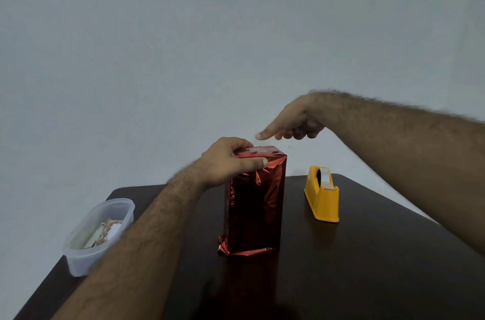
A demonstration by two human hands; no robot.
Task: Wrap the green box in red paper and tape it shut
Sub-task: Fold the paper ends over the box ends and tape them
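Observation:
The box (254, 207) stands upright on the dark table, fully covered in shiny red paper; no green shows. A strip of clear tape (258, 149) lies across its folded top. My left hand (231, 162) grips the top of the box, thumb on the near face and fingers over the far edge. My right hand (291, 123) hovers just above and behind the top, index finger pointing left, other fingers curled, holding nothing that I can see. Crumpled paper sticks out at the box's bottom.
A yellow tape dispenser (322, 195) with a white roll stands to the right of the box. A clear plastic tub (98, 234) with cards inside sits at the table's left edge (60, 264). A plain wall lies behind.

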